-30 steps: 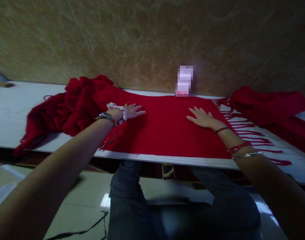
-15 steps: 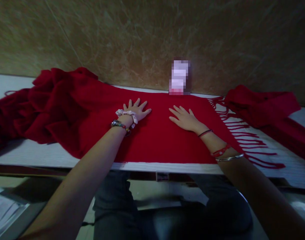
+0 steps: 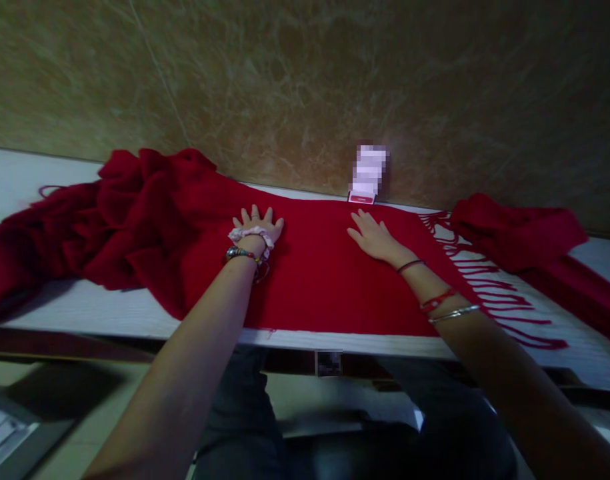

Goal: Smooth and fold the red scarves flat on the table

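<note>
A red fringed scarf lies spread flat across the white table, its left part bunched in a heap. My left hand rests flat on the scarf, fingers spread and pointing at the wall; a scrunchie and bead bracelets sit on that wrist. My right hand lies flat on the scarf a little to the right, fingers stretched out; a hair tie, a red band and a metal bangle are on that arm. The scarf's fringe fans out to the right of my right forearm.
A second red scarf lies crumpled at the right end of the table. A small blurred card leans against the marbled wall behind the scarf. My legs and a tiled floor show below the table edge.
Both hands have slid forward over the scarf toward the wall. My left hand's fingers now point straight ahead instead of to the right. The view has shifted slightly.
</note>
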Tool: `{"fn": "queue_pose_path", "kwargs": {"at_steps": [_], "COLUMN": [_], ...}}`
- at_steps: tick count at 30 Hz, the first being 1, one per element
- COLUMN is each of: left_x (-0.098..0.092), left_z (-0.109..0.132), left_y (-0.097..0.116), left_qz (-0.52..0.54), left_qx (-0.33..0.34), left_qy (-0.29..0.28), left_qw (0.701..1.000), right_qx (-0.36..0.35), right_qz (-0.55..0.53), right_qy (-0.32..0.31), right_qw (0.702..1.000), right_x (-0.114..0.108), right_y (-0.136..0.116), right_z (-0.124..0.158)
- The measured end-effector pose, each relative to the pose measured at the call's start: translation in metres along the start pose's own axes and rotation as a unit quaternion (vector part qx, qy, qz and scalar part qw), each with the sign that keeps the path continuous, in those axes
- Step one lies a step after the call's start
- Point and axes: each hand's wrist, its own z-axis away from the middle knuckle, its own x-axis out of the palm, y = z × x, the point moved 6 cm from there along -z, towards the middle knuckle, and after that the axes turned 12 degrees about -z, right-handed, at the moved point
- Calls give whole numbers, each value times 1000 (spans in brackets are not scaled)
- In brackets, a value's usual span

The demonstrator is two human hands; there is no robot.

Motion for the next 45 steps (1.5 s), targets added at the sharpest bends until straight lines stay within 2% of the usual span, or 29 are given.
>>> {"fn": "queue_pose_path", "kwargs": {"at_steps": [3, 5, 6, 8, 10, 12, 17, 19, 21, 23, 26, 29, 31, 33, 34, 36, 39, 45], "left_x": [-2, -3, -2, -2, -2, -2, 0, 0, -1, -1, -4, -8, -3, 3, 5, 7, 8, 6], "left_z": [2, 3, 3, 3, 2, 0, -1, 0, 1, 2, 3, 0, -4, -8, -10, -13, -14, -13], "left_y": [2, 3, 3, 2, 0, 0, 0, 0, 1, 1, 3, 7, 7, 5, 5, 4, 4, 6], "left_qz": [0, 3, 4, 8, 13, 17, 24, 24, 24, 23, 20, 10, 5, 0, -4, -10, -11, -5], "left_qx": [-9, -7, -5, -5, -4, 1, 8, 7, 6, 2, 11, 50, 61, 61, 61, 62, 65, 68], "left_qy": [6, 5, 4, 6, 12, 17, 8, 9, 11, 8, 31, 80, 59, 22, 13, 13, 13, 21], "left_qw": [1000, 1000, 1000, 1000, 1000, 1000, 1000, 1000, 1000, 1000, 999, 995, 996, 998, 998, 998, 998, 997], "right_qx": [-73, -100, -99, -85, -64, -40, 102, 138, 154, 151, 105, 23, -67, -133, -145, -141, -94, 55], "right_qz": [-18, -21, -20, -11, 5, 17, 20, 26, 27, 24, 9, -14, -28, -31, -27, -11, 16, 36], "right_qy": [-24, -44, -55, -70, -72, -62, 12, 40, 56, 75, 100, 86, 54, 18, -8, -54, -75, -6], "right_qw": [997, 994, 993, 994, 995, 997, 995, 989, 986, 985, 989, 996, 996, 990, 989, 989, 993, 998], "right_x": [20, 34, 41, 49, 49, 39, -12, -31, -44, -50, -44, -24, -6, 11, 19, 31, 30, -17], "right_y": [-64, -93, -100, -97, -75, -38, 95, 137, 161, 165, 133, 69, 17, -24, -36, -44, -18, 98], "right_z": [-24, -37, -42, -47, -47, -43, -14, 1, 11, 12, -6, -35, -49, -54, -53, -47, -36, -12]}}
